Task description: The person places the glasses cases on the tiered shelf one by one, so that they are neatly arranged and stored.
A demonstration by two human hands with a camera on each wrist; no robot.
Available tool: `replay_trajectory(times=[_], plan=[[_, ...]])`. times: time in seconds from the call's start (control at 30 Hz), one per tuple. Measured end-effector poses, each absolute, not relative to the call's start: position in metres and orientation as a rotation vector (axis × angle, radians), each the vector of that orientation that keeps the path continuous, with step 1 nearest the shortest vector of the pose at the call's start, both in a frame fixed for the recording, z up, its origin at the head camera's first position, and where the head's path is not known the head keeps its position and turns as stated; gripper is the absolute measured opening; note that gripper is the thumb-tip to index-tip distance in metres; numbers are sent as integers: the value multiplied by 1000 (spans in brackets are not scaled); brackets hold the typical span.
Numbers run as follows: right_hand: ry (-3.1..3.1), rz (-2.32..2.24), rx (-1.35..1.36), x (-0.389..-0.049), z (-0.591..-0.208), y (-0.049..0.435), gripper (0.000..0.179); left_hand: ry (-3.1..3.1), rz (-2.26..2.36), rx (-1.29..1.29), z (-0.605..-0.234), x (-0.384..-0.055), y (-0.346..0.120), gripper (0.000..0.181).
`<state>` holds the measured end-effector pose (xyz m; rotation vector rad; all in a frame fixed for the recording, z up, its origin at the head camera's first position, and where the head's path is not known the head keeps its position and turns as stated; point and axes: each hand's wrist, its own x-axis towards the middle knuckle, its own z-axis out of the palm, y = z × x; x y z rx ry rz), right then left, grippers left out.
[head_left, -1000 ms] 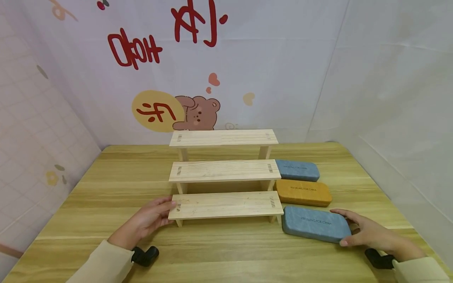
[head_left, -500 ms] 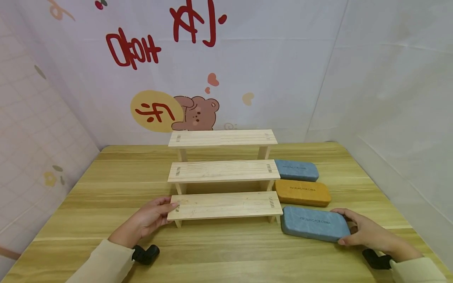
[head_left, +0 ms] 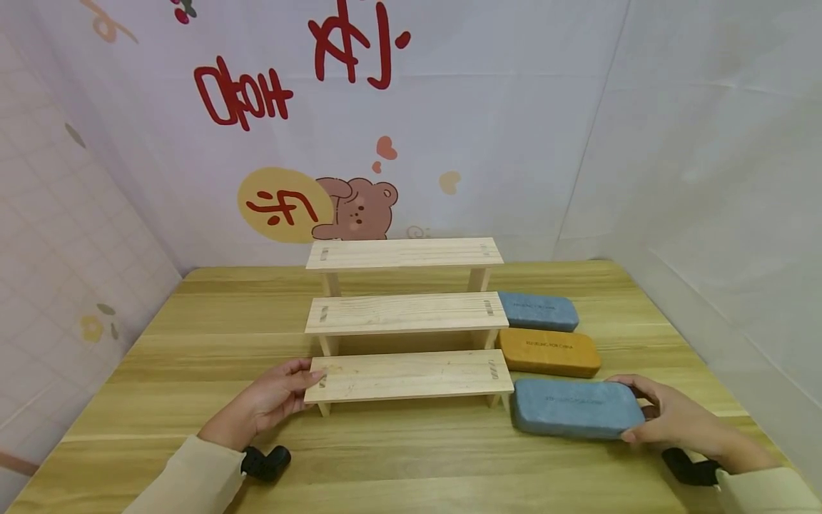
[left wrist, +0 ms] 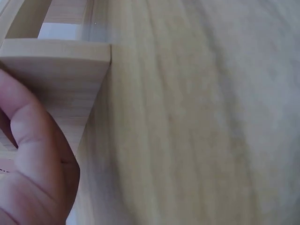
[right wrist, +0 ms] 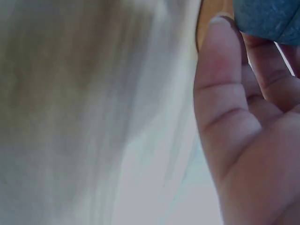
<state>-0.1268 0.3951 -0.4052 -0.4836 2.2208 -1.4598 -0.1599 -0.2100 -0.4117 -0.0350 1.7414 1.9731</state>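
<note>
A three-tier wooden step shelf [head_left: 411, 314] of pale wood stands mid-table in the head view. My left hand [head_left: 277, 396] grips the left end of its lowest board, thumb on top; the left wrist view shows the hand [left wrist: 35, 164] against the board's end [left wrist: 56, 49]. My right hand [head_left: 671, 421] holds the right end of the nearest blue case [head_left: 574, 408] between thumb and fingers, and the right wrist view shows only a corner of that case [right wrist: 267, 21]. The case lies just right of the shelf's lowest tier. It bears blurred dark lettering.
Behind the held case lie a mustard-yellow case [head_left: 549, 353] and another blue case [head_left: 542, 312], both close against the shelf's right side. A printed cloth backdrop [head_left: 501, 128] rises behind the wood-grain table [head_left: 398, 457], with white sheets at both sides.
The near blue case has turned slightly and lies more level across the view, its right end moved a little right with my right hand. My left hand keeps its grip on the shelf.
</note>
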Motion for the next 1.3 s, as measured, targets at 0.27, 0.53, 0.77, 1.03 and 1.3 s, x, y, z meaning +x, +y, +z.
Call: replay_trajectory(times=[0.27, 0.53, 0.77, 1.03, 1.3], plan=[[2436, -1426, -539, -127, -393, 401, 69, 1738, 1985, -14, -413, -158, -212, 55], [2557, -1417, -558, -131, -377, 402, 66, 1738, 2002, -19, -412, -157, -212, 58], [2611, -1463, -639, -137, -358, 397, 70, 1737, 2014, -24, -412, -158, -211, 56], [2673, -1458, -597, -149, -335, 389, 67, 1769, 2002, -23, -413, -158, -210, 57], [2718, -1444, -615, -168, -314, 375, 64, 1794, 1996, -28, -414, -157, -209, 59]])
